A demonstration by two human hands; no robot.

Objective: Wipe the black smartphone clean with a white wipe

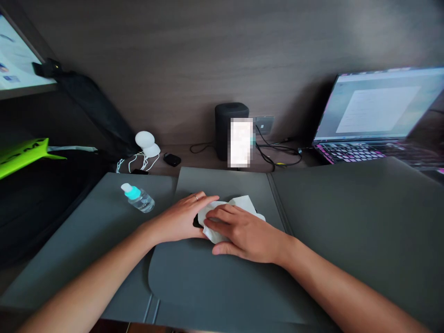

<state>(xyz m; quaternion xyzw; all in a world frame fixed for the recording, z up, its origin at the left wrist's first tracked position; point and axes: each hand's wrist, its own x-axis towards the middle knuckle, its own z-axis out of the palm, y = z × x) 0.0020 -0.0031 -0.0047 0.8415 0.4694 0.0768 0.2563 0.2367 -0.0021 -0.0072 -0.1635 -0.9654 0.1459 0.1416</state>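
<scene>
Over a grey mat [208, 286], left fingers [205, 200] clasping black object [197, 221], right fingers [226, 216] loosely spread, touching white tissue [244, 202]

Workspace is indicated, though home or ofc. can't be told: open laptop [379, 108] is set at R, blk speaker-like unit [222, 132] is stood nr. wall socket [266, 126], grey matting [208, 282] is laid in front, wood-grain panel [173, 69] is seen behind.
</scene>
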